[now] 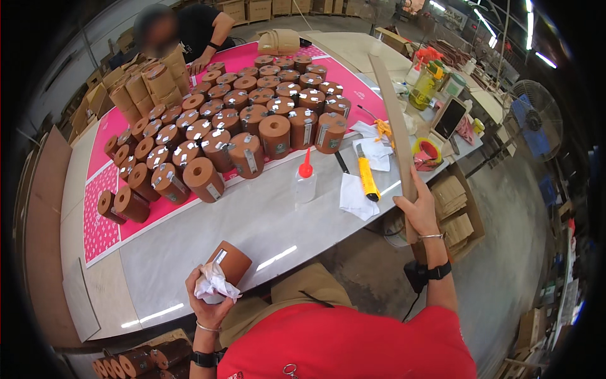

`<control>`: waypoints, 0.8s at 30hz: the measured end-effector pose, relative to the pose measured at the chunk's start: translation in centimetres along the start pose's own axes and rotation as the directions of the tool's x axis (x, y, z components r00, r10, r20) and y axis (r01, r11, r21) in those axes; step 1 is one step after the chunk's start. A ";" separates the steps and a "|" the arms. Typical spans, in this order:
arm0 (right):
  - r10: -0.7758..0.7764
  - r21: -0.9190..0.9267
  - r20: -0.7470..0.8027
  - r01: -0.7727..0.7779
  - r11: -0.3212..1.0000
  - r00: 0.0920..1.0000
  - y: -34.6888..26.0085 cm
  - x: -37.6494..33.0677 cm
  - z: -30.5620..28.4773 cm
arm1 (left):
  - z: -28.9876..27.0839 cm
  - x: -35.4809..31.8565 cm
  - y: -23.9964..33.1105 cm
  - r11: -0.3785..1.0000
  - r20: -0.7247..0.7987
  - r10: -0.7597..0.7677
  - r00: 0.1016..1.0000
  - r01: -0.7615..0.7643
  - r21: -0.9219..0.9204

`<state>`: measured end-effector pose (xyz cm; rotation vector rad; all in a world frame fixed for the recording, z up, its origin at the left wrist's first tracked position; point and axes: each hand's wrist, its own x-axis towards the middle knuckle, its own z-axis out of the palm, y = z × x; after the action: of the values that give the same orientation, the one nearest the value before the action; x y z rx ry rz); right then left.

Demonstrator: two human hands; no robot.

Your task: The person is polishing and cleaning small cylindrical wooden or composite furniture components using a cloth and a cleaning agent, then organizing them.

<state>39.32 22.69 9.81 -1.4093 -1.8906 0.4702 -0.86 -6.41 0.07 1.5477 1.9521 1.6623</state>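
Near the table's front edge, my left hand (205, 311) is closed around a crumpled white cloth (216, 282). The cloth presses against a tilted reddish-brown cylinder (234, 263) with a pale label on its side. My right hand (419, 208) grips a long, narrow cardboard strip (392, 107) at its near end, the thumb lying across it. That strip runs away from me along the table's right side. Between my hands a clear squeeze bottle (305, 183) with a red nozzle stands upright. A yellow utility knife (367, 178) lies on white cloths (357, 197) beside a black pen-like stick (341, 162).
Many brown cylinders (275, 134) stand in rows on a pink sheet (101, 227). Another person (201, 31) leans over the far left, by stacked cardboard-wrapped rolls (136, 91). A side table at right holds a green-yellow bottle (424, 88) and a tablet (449, 118). Beyond it stands a fan (536, 120).
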 end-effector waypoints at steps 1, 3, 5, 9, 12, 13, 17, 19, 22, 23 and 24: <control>0.002 0.008 0.005 -0.002 1.000 1.000 1.4 0.2 0.0 | 0.2 0.1 0.2 0.999 0.031 -0.033 0.999 0.032 0.018; 0.040 -0.123 0.010 -0.039 0.992 0.999 3.7 1.0 0.8 | 1.0 0.7 0.5 0.999 0.051 -0.034 0.998 0.032 0.032; 0.075 -0.189 0.054 -0.064 0.980 0.996 5.5 1.9 1.2 | 1.7 1.4 0.7 0.998 0.056 -0.044 0.997 0.041 0.055; 0.182 -0.381 0.151 -0.113 0.918 0.972 4.4 3.8 3.0 | 2.6 2.4 0.6 0.998 0.050 0.001 0.999 -0.004 0.060; 0.171 -0.507 0.162 -0.066 0.859 0.972 5.8 4.6 4.3 | 2.7 2.1 -0.5 1.000 0.052 -0.022 0.998 0.022 -0.008; 0.117 -0.561 0.138 -0.020 0.827 0.984 7.0 4.7 4.3 | 2.9 2.4 -0.4 1.000 0.041 -0.024 0.999 0.024 -0.006; -0.311 -0.576 0.016 0.263 0.774 0.950 5.4 3.9 5.5 | 2.8 2.4 -0.9 1.000 0.068 -0.002 0.998 0.001 0.023; -0.444 -0.329 0.026 0.427 0.842 0.896 -2.1 2.1 6.5 | 2.7 2.1 -1.2 0.999 0.057 0.006 0.998 -0.004 -0.047; -0.729 0.123 0.103 0.719 0.684 0.676 -12.2 -2.0 10.7 | 2.8 1.7 -1.7 0.997 0.036 0.023 0.999 -0.021 -0.074; -0.785 0.218 0.161 0.754 0.620 0.599 -15.4 -3.5 11.9 | 2.9 1.6 -2.0 0.996 0.028 0.061 0.998 -0.059 -0.066; -0.836 0.330 0.179 0.769 0.548 0.519 -18.0 -4.7 13.6 | 3.0 1.4 -2.3 0.996 0.011 0.077 0.997 -0.076 -0.047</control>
<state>18.02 13.98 11.01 -0.1725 -2.4157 0.4043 -0.87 -3.06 -2.24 1.6318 1.8556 1.7096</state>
